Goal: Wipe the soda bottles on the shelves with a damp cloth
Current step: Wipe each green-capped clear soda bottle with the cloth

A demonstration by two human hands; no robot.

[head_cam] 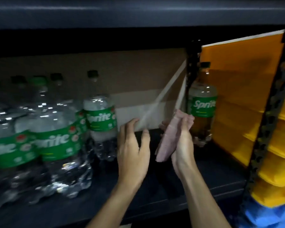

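Two bare forearms are reaching in over the front edge of the dark shelf (204, 178). The left hand (133, 145) is hovering with its fingers loose and spread and its thumb held apart, gripping nothing; its fingertips are lying close to the lower edge of the cardboard behind, though I cannot tell whether they are touching it. The right hand (183, 142) is standing edge-on just beside it, holding a pink cloth (168, 139) folded against its palm, with the fingers curling over the cloth's top. To the left, a crowd of clear Sprite bottles (56, 142) with green labels is standing upright on the shelf, blurred in the dim light. A lone Sprite bottle (202, 104) is standing just past the cloth at the right end, beside stacked yellow packets (237, 96). A brown cardboard sheet (138, 71) is lining the back, under the shelf above (138, 14).
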